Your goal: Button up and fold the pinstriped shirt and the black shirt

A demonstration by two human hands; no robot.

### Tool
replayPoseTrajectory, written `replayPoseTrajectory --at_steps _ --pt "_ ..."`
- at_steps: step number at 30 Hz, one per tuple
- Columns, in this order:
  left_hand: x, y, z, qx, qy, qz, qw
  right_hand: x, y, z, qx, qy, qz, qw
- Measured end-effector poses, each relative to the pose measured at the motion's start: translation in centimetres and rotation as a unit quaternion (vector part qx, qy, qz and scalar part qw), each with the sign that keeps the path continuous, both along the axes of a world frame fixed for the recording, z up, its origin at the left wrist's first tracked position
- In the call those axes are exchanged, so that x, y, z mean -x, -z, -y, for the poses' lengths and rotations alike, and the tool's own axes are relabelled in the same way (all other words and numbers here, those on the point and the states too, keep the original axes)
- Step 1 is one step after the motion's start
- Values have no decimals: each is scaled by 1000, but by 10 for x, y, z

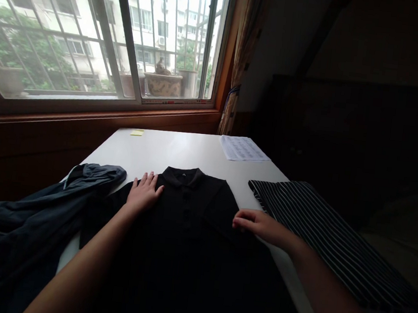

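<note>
A black polo shirt (182,233) lies spread on the white table, front side up, its collar toward the window. My left hand (144,192) rests flat on the shirt's shoulder to the left of the collar, fingers spread. At the opposite side, my right hand (252,222) has its fingers curled closed at the edge of the right sleeve, gripping the cloth there. The lower part of the shirt is very dark, so its hem cannot be made out.
A crumpled dark blue-grey garment (38,213) hangs over the table's left side. On the right lies a black cloth with white stripes (320,233). Printed papers (245,149) and a yellow sticky note (137,132) sit at the far end of the white table (180,148), below a barred window.
</note>
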State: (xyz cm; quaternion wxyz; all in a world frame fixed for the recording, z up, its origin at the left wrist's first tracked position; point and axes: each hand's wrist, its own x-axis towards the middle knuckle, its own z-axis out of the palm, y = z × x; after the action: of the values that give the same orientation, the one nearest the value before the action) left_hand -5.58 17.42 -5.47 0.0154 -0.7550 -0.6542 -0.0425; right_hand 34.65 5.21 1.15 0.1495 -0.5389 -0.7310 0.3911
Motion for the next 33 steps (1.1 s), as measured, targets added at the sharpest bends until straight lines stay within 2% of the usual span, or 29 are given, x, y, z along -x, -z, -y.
replayPoseTrajectory --at_steps 2,4,8,13,16,19,27,33 --pt "1 1 -1 -1 -3 3 1000 16 -1 -8 -114 -3 38 993" --pt "1 2 -1 0 -4 8 1000 33 2 -20 -177 -6 89 980" --pt "1 1 -1 1 -3 14 1000 73 14 -52 -197 8 169 966" --pt "1 0 1 -5 1 16 1000 109 39 -83 -220 76 239 943" --pt "1 0 2 -11 4 16 1000 115 57 -88 -211 102 258 938" --pt "1 1 1 -12 7 18 1000 113 68 -89 -213 97 260 937" --pt "1 0 3 -10 8 25 1000 112 68 -89 -220 98 264 934" --pt "5 -12 8 -1 21 28 999 109 70 -90 -235 98 248 935"
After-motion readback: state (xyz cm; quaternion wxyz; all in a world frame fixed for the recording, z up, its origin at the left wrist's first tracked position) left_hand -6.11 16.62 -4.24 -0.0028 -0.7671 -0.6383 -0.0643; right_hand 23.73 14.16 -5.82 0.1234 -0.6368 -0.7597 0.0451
